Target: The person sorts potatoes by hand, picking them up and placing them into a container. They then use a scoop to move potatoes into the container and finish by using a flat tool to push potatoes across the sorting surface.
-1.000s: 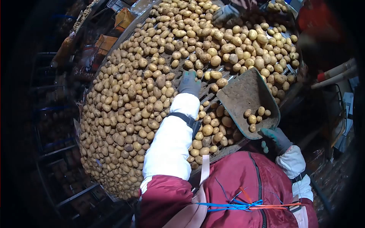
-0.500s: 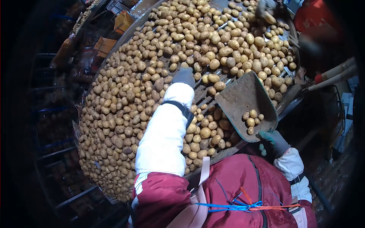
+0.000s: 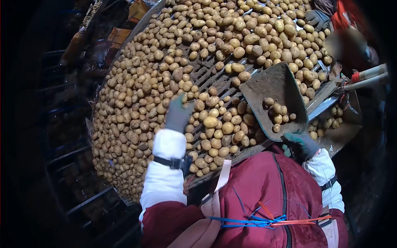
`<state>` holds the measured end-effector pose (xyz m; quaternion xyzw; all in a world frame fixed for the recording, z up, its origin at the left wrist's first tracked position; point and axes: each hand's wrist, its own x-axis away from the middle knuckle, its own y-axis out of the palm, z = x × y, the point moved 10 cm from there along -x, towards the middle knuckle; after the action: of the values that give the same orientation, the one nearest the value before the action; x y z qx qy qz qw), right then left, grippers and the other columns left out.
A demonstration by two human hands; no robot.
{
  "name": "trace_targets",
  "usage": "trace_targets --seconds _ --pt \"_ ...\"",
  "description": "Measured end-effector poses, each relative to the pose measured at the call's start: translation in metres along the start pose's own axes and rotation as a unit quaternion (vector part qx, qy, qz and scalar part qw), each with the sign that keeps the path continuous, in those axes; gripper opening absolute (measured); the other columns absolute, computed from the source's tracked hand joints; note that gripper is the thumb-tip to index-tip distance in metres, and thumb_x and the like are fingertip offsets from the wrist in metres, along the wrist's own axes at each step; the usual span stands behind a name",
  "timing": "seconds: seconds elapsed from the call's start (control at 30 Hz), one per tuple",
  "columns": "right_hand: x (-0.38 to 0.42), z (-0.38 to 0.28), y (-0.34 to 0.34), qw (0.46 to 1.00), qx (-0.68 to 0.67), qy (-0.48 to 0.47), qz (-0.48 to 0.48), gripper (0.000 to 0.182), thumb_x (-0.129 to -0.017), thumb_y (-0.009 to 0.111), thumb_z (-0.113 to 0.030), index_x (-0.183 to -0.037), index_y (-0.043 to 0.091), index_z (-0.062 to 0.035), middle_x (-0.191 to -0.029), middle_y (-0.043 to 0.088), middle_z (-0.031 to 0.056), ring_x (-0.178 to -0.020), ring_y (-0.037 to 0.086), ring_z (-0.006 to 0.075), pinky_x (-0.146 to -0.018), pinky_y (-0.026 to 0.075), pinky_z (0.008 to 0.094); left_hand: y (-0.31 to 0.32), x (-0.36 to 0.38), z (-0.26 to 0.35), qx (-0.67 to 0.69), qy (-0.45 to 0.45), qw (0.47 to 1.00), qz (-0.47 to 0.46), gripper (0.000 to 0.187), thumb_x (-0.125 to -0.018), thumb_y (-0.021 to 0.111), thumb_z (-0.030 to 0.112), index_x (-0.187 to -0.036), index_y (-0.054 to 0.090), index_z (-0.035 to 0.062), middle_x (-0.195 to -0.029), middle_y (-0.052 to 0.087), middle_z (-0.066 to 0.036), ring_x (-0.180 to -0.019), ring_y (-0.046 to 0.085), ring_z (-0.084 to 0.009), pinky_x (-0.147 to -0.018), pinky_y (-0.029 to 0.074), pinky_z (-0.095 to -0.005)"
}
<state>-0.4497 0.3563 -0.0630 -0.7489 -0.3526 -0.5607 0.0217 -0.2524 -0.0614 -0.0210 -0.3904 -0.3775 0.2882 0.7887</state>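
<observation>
My left hand, in a grey glove with green fingertips, lies over the heap of potatoes. Its thumb is apart from the fingers, which touch the potatoes, and no potato shows in its grasp. My right hand, gloved alike, is closed on the near edge of a dirty dustpan-like scoop. Several small potatoes lie inside the scoop, which rests tilted over the near right side of the sorting table. Between my hands, dark slats show among the potatoes.
At the upper right, a co-worker's gloved hand is at the potatoes' far edge. Pale poles jut out at the right, above a container with more potatoes. Cardboard pieces lie beyond the table's left edge.
My left hand has drawn back toward me and leftward, and more bare slats show where it was. The scoop stays in my right hand. The co-worker's hand has shifted right.
</observation>
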Motion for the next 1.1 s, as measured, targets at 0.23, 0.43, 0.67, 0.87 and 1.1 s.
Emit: trace_targets --seconds 0.23,0.43,0.67,0.87,1.1 --pt "-0.006 0.010 -0.019 0.998 0.032 0.025 0.049 0.026 -0.090 0.067 -0.028 -0.095 0.066 -0.0023 -0.064 0.062 0.0062 -0.044 0.053 0.0164 -0.040 0.039 0.0282 0.094 0.051 0.060 0.051 0.117 0.991 0.042 0.064 -0.085 0.060 0.008 -0.147 0.044 0.0141 -0.140 0.046 -0.022 -0.114 0.060 -0.0345 -0.100 0.050 -0.0409" --pt "0.012 -0.007 -0.029 0.997 0.045 -0.028 0.053 0.032 -0.090 0.068 -0.035 -0.100 0.066 -0.0037 -0.062 0.059 0.0050 -0.043 0.051 0.0170 -0.040 0.039 0.0288 0.037 0.004 0.108 0.336 0.158 0.921 0.115 0.048 -0.089 0.063 0.014 -0.136 0.056 0.0077 -0.130 0.056 -0.022 -0.094 0.066 -0.0274 -0.087 0.054 -0.0363" --pt "0.023 0.001 -0.052 0.996 0.049 -0.039 0.071 0.030 -0.090 0.068 -0.035 -0.096 0.067 -0.0054 -0.062 0.059 0.0056 -0.044 0.052 0.0174 -0.041 0.040 0.0297 0.087 0.042 0.062 -0.032 0.111 0.989 0.087 0.030 -0.087 0.065 0.019 -0.115 0.070 0.0120 -0.113 0.065 -0.016 -0.104 0.064 -0.0343 -0.090 0.053 -0.0422" --pt "0.046 -0.002 -0.038 0.997 0.020 -0.051 0.062 0.027 -0.088 0.071 -0.033 -0.093 0.067 -0.0070 -0.061 0.057 0.0029 -0.046 0.052 0.0151 -0.041 0.040 0.0268 0.051 0.024 0.062 -0.201 0.170 0.955 0.136 0.041 -0.078 0.067 0.008 -0.118 0.067 0.0149 -0.116 0.061 -0.011 -0.107 0.058 -0.0338 -0.095 0.050 -0.0424" --pt "0.045 0.008 -0.044 0.997 0.002 -0.052 0.063 0.027 -0.088 0.070 -0.032 -0.096 0.065 -0.0069 -0.061 0.058 0.0030 -0.042 0.050 0.0154 -0.038 0.040 0.0272 0.094 0.026 0.055 -0.080 0.177 0.979 0.064 0.031 -0.087 0.062 0.016 -0.117 0.065 0.0121 -0.120 0.061 -0.015 -0.107 0.060 -0.0347 -0.092 0.050 -0.0449"
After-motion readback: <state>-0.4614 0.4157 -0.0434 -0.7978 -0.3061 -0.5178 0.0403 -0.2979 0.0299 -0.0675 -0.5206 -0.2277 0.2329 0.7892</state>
